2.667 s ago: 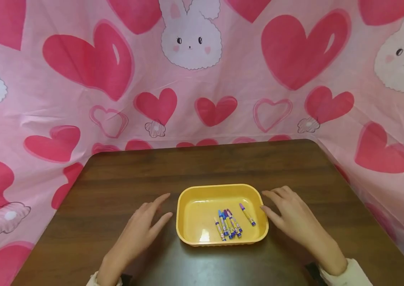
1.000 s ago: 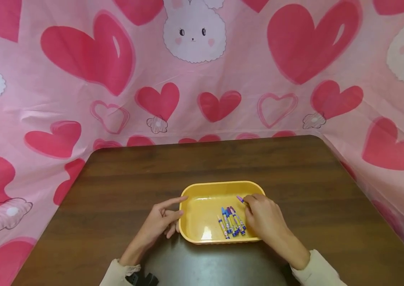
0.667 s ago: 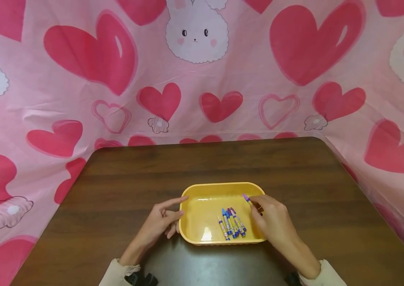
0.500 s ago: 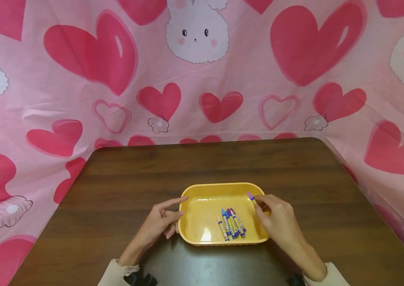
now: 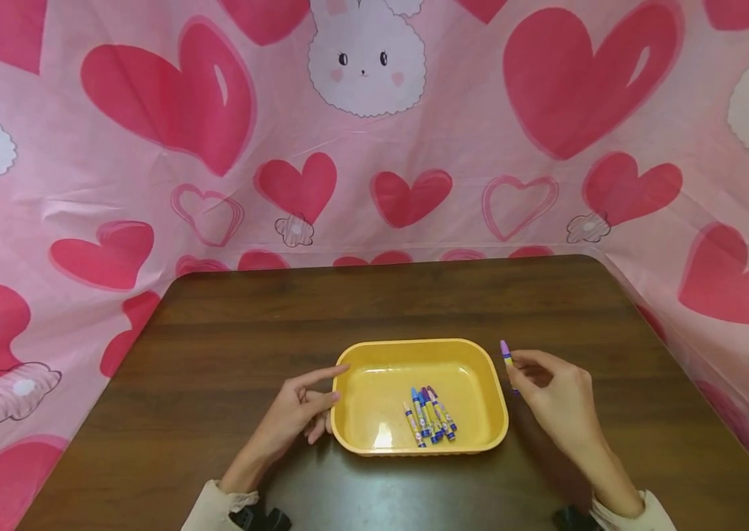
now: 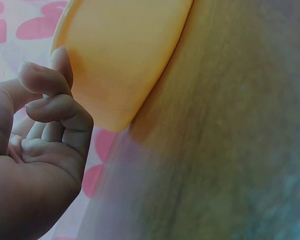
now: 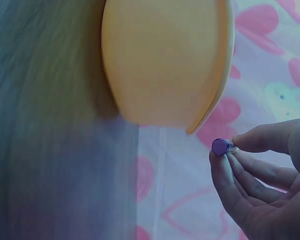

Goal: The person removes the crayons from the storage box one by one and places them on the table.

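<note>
A slim, purple-tipped crayon (image 5: pixel 506 355) with a yellow-banded barrel is pinched between the thumb and forefinger of the right hand (image 5: pixel 559 402), with only the crayon's width between the two tips. On my right-wrist feed its smooth, flat, faceted end faces the lens, and the remaining fingers curl loosely below. From the head view, I see it project past the fingertips, tip toward the tabletop's far edge, just outside the right side of a glossy yellow tray (image 5: pixel 414 341). Fingers of the left hand (image 5: pixel 291 409) touch the tray's opposite rim, forefinger extended over it and thumb near it, the others bent outside the wall; how firmly they press, I cannot tell. The rounded rectangular tray, its smooth floor catching a white glare, holds a small heap of crayons (image 5: pixel 429 417) with tapered tips in blues, purple, pink and peach, lying partly across one another in the right half toward the near rim; their overlap keeps me from an exact count. Beneath is a dark wood-grain tabletop (image 5: pixel 361 302), round-cornered, the tray well apart from its far edge and roughly midway between its left and right edges. Behind that far edge hangs creased pink cloth (image 5: pixel 361 144) printed with hearts and rabbits.
</note>
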`<control>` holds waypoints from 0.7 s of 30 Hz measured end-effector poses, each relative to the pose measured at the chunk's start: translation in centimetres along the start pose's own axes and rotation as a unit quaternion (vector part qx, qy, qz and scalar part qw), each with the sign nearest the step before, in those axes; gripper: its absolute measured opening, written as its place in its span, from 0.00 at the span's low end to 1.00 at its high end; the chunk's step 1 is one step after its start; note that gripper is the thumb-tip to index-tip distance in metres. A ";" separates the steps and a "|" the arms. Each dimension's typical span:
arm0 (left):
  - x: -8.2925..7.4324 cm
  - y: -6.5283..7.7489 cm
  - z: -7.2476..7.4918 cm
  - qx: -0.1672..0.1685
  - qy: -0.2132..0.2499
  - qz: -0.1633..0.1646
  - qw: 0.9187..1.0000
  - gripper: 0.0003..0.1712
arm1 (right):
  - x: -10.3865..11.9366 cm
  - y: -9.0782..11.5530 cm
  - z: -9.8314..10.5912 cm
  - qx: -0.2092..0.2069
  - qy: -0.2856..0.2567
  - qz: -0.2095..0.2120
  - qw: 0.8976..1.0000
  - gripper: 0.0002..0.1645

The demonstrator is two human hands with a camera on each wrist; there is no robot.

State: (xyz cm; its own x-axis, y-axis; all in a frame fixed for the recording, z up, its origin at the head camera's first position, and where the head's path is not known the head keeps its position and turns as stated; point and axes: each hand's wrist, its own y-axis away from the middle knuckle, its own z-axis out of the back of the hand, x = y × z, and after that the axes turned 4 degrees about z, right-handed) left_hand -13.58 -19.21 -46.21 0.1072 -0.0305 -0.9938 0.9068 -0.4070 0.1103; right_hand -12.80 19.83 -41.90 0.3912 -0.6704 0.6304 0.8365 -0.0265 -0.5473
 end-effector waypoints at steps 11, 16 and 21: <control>0.0 -0.1 -0.1 0.001 0.000 -0.011 1.000 0.30 | -2.8 -0.1 0.6 0.120 0.047 -0.113 0.985 0.08; 0.1 0.0 0.0 0.000 0.001 -0.022 1.000 0.29 | -4.0 -0.1 0.4 0.198 0.045 -0.159 0.966 0.07; 0.2 0.0 -0.2 -0.001 0.004 -0.021 1.000 0.29 | -4.7 0.1 0.3 0.237 0.062 -0.142 0.959 0.06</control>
State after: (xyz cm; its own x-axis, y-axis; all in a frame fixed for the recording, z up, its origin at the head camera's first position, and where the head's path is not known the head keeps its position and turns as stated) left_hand -13.50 -19.07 -46.39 0.0729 -0.0053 -0.9973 0.9112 -0.4062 0.0688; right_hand -14.48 23.21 -44.76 0.0978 -0.7697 0.6309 0.9945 0.0987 -0.0337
